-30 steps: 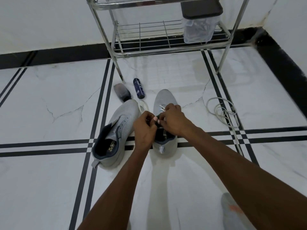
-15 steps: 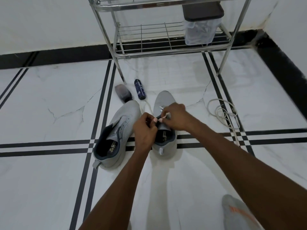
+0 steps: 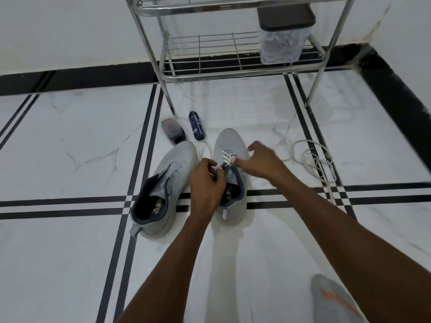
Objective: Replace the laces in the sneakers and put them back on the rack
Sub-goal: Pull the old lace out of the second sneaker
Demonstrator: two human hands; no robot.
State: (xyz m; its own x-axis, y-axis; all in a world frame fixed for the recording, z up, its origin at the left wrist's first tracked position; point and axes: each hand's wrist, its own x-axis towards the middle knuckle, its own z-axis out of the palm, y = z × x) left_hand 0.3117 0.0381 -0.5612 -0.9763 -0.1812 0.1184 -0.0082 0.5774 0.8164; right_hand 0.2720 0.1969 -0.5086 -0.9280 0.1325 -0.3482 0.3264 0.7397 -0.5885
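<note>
1. Nearest the camera, at the lower right, a grey slipper (image 3: pixel 335 299) with an orange mark lies on the white marble floor (image 3: pixel 58 141); two bare forearms reach forward above it.

2. The left hand (image 3: pixel 206 180) sits over the tongue of the right-hand grey sneaker (image 3: pixel 229 173), its fingers curled in a pinching grip on a strand of white lace (image 3: pixel 227 157) — the exact strand is partly hidden.

3. The right hand (image 3: pixel 263 159) has swung out to the sneaker's right side since a moment ago, when it was pressed close against the left hand. Its fingers are now loosely spread and blurred; whether its grip has a lace end in it cannot be told.

4. That shift uncovers three or so white crossings low on the sneaker's eyelets — lacing of this shoe looks under way, with the upper eyelets not yet threaded.

5. Just beside it to the left, the second grey sneaker (image 3: pixel 163 187) has bare eyelets.

6. Further right, a loose lace (image 3: pixel 312 159) lies coiled on the floor.

7. Beyond the toes lie a dark brush (image 3: pixel 173 131) and a blue spray can (image 3: pixel 197 125).

8. Farthest, the metal rack (image 3: pixel 233 68) holds a clear lidded container (image 3: pixel 283 40); neither sneaker is on it yet.
</note>
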